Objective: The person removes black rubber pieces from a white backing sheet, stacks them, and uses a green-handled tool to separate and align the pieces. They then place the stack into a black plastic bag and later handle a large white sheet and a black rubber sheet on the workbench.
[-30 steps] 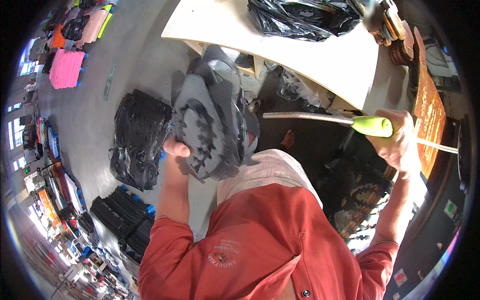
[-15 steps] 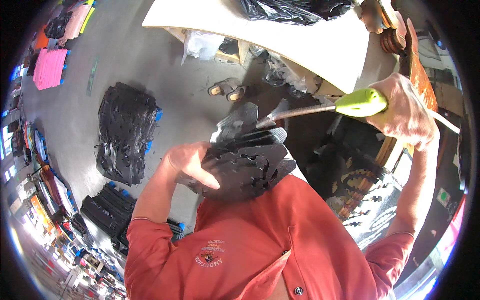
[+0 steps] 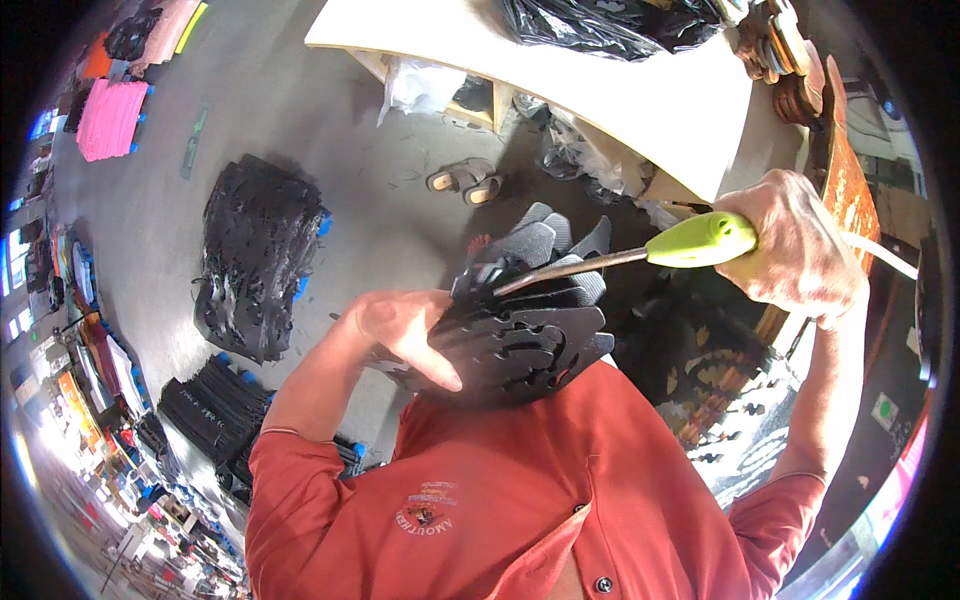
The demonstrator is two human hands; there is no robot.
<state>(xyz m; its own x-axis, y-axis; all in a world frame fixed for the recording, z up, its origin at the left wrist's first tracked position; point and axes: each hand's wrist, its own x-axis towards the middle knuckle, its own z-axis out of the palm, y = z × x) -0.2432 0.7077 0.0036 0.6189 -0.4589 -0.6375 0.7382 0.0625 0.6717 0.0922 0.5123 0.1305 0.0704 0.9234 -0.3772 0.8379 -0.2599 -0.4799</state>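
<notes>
A bundle of black die-cut sheets [image 3: 520, 345] with rounded, textured ends fans out in front of my red shirt. My left hand [image 3: 410, 330] grips it from the left side, thumb lying across the near face and the other fingers hidden behind. With my right hand [image 3: 790, 245] I hold a long thin metal rod with a lime-green handle [image 3: 700, 240], fingers wrapped round the grip. The rod's tip reaches in among the sheets at their far left and touches or enters between them; which, I cannot tell. A white cord [image 3: 880, 255] shows behind my right hand.
Ahead stands a white-topped table [image 3: 640, 95] bearing black plastic [image 3: 610, 25]. Sandals [image 3: 465, 182] lie on the floor beneath its edge. To the left are a black sheet stack [image 3: 260, 260], another black stack [image 3: 215, 415] and a pink stack [image 3: 110, 118].
My right hand and the rod have moved left, and the rod's tip has come down lower among the sheets. The bundle's far ends have spread and shifted slightly right.
</notes>
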